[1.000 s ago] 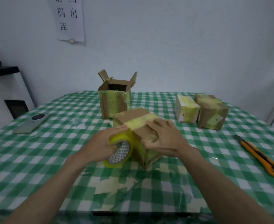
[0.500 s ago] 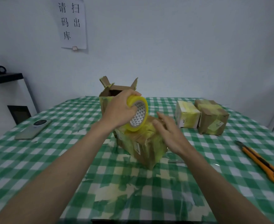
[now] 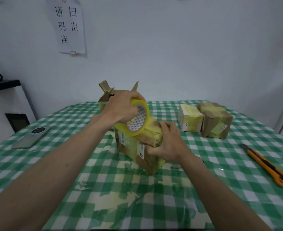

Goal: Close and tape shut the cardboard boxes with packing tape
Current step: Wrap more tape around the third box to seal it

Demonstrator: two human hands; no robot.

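- The left hand (image 3: 120, 109) grips the roll of packing tape (image 3: 136, 120), fingers curled over its yellow rim and thumb underneath, holding it on edge above the near box's top.
- The right hand (image 3: 169, 144) clasps that cardboard box (image 3: 137, 147) at its right corner, fingers bent over the top edge, thumb pressed to the side facing the camera.
- The box sits at the middle of the green checked tablecloth (image 3: 70, 164), flaps down, yellowish tape already layered across its top and sides; whether a strand runs from roll to box at this instant cannot be told.
- The step in hand appears to be wrapping tape over the closed box. The next move would call for drawing the roll across or down the far side while the right hand steadies the box, then cutting the strip.
- Behind the left hand stands an open box (image 3: 104, 97), flaps up, yet to be sealed.
- Two taped boxes (image 3: 205, 120) sit well apart at right.
- An orange utility knife (image 3: 265, 165) lies near the right edge; a phone (image 3: 31, 137) lies at left.
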